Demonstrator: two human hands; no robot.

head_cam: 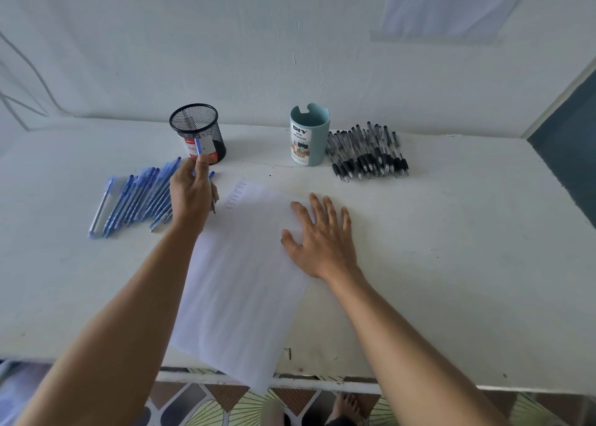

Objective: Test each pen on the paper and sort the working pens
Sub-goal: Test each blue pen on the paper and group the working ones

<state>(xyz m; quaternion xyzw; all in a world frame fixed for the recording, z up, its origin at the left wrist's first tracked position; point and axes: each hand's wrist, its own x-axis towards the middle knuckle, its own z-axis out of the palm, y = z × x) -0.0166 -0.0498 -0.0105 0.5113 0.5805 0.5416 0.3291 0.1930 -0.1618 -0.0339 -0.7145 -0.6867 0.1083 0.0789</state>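
left hand (190,193): mine, fingers curled round one blue capped plastic pen (199,146). It's lifted off the table, cap end up, just in front of the mesh cup.
right hand (317,235): flat, fingers spread, pressing the sheet's right edge.
white table (451,248): carries everything.
white paper sheet (242,280): between my arms, near corner hanging over the table edge.
loose row of blue pens (138,200): left of the sheet.
heap of black-grip clear pens (367,154): touching the teal cup's right side.
black wire-mesh pen cup (197,125): back left; contents unclear.
teal plastic desk-organizer cup (309,135): back centre; inside hidden.
faint test scribbles (237,195): sheet's top-left corner.
step: blue batch, pen in hand. Can't tell if it's tested yet.
next: if untested, uncap it and bring the tip down below the scribbles, keeping the right palm down. If it works, drop it in the mesh cup.
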